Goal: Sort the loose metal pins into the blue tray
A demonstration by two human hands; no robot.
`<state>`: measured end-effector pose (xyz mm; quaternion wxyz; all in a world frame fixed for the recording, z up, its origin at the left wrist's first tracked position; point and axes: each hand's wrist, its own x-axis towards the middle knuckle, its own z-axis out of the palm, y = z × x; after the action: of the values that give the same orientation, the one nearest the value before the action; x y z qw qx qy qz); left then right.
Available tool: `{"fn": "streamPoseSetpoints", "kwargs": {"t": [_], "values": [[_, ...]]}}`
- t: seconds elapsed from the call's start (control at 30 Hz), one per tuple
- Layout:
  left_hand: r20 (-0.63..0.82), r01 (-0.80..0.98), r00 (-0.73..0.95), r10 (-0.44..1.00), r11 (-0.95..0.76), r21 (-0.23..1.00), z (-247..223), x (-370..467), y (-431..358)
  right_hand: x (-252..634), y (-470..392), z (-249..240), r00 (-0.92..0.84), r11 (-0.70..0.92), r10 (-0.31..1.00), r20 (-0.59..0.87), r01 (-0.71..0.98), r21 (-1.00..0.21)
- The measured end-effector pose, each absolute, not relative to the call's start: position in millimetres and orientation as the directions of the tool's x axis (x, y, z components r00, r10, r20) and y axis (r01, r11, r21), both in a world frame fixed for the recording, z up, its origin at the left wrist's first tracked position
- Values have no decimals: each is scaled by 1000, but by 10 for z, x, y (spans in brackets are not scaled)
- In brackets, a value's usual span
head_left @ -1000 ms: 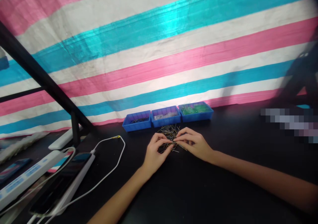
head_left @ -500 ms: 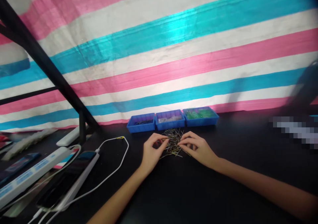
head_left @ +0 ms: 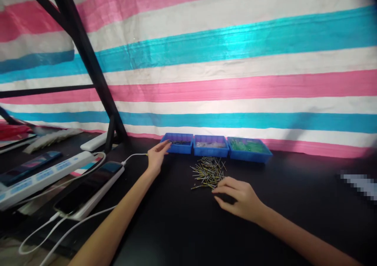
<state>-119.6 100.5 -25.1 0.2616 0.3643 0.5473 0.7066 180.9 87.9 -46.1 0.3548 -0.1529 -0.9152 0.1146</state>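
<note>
A loose pile of thin metal rods (head_left: pixel 208 171), dark with yellowish parts, lies on the black table. My right hand (head_left: pixel 240 198) is at the pile's near right edge, thumb and forefinger apart, with nothing visible between them. At the left end of a row of blue trays, my left hand (head_left: pixel 155 158) has its fingertips over the corner of the left tray (head_left: pixel 178 149). Those fingers are closed together; what they hold, if anything, is too small to make out. Dark thin pieces (head_left: pixel 181 142) lie inside that tray.
The middle tray (head_left: pixel 211 152) holds clear-whitish pieces, the right tray (head_left: pixel 250 156) green ones. To the left are a phone (head_left: pixel 88 187) with a white cable, a power strip (head_left: pixel 47 175) and a black metal post (head_left: pixel 97 73). A striped sheet (head_left: pixel 235 89) hangs behind.
My left hand has moved from the pile up and left to the left tray. My right hand has drawn slightly back toward me and its fingers have parted. The view has shifted.
</note>
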Motion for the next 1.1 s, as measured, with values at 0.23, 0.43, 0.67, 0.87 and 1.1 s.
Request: {"fn": "streamPoseSetpoints", "kwargs": {"t": [0.23, 0.43, 0.67, 0.87, 1.1], "values": [[147, -197, -435, 888, -253, 947, -183, -1291, 1014, 1783, 874, -376, -687, 896, 444, 575, 354, -269], [220, -19, -279, 935, -234, 972, -77, -1106, 897, 1768, 892, -393, -595, 794, 588, 548, 554, -251], [105, 552, 260, 960, -237, 800, -57, -884, 723, 1778, 955, -526, -493, 635, 731, 471, 744, -207], [26, 780, 378, 926, -333, 530, -278, -752, 697, 1787, 972, -589, -496, 618, 741, 452, 767, -171], [217, 767, 380, 899, -437, 470, -430, -643, 757, 1784, 968, -527, -529, 682, 699, 482, 696, -224]]}}
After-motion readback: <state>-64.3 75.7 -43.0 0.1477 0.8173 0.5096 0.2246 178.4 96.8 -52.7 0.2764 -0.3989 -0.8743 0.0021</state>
